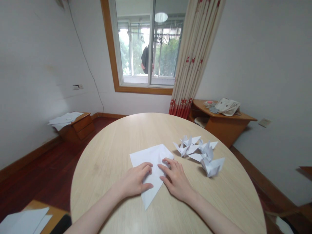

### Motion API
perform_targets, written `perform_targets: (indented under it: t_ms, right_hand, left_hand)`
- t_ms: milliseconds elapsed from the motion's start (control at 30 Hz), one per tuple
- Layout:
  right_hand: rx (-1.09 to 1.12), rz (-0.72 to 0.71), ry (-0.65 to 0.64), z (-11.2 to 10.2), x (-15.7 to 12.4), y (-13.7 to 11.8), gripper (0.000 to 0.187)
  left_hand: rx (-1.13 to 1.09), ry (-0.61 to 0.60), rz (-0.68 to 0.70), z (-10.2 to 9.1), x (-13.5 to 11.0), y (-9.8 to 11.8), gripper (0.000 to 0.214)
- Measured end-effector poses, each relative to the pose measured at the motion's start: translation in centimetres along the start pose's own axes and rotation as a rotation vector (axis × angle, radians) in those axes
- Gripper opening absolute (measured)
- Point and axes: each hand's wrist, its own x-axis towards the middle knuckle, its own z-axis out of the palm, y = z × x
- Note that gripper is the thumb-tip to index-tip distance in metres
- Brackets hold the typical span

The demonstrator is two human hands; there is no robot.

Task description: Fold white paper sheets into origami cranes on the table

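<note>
A white sheet of paper [153,174], partly folded, lies on the round table in front of me, one pointed corner toward me. On its left part rests my left hand [137,178], thumb apart from the lightly bent fingers. My right hand [176,178] presses on the paper's right side with its fingers spread. The palms cover parts of the sheet's edges. Beyond my right hand stand several folded white paper cranes [212,165], grouped close together.
The pale wooden round table [104,156] has a curved edge. Behind it to the right is a corner cabinet [219,126] with a cloth bag [227,106] on top. Papers [64,119] lie on a low drawer unit [84,128] at left; more sheets [26,222] lie at lower left.
</note>
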Motion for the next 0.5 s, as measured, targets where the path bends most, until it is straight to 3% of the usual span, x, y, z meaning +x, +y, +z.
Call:
perform_targets:
  t_ms: [300, 500]
  right_hand:
    - [0.01, -0.016, 0.024, 0.3, 0.0, 0.4, 0.034]
    - [0.01, -0.048, 0.011, 0.4, 0.1, 1.2, 0.046]
  left_hand:
    - [0.154, 0.005, 0.086, 0.0, 0.2, 0.5, 0.034]
    - [0.15, -0.014, 0.139, 0.2, -0.1, 0.1, 0.034]
